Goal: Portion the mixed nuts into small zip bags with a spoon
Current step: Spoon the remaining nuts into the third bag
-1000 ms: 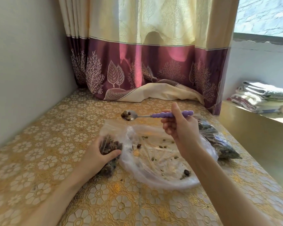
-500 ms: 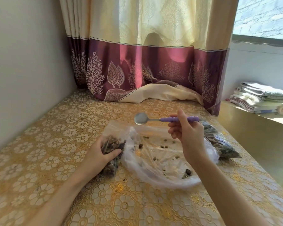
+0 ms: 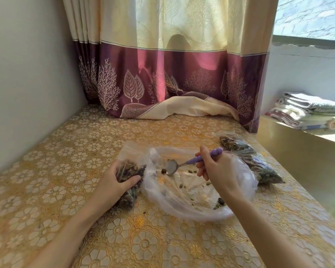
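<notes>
Right under the right hand [image 3: 219, 172] there's the big clear bag [image 3: 182, 202], spread open on the gold flowery tablecloth [image 3: 66, 151] with just a few loose nuts [image 3: 163, 171] left in it. Those fingers are curled round the purple-handled spoon [image 3: 182, 165], bowl tipped down beside one nut. The left hand [image 3: 112, 185] grips a small zip bag [image 3: 132, 171] stuffed with nuts, thumb across the front. More filled bags [image 3: 249, 159] sit just past the right knuckles.

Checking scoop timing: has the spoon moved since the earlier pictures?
Yes. The spoon has dropped from above the large plastic bag down into it, its bowl now beside a nut.
</notes>
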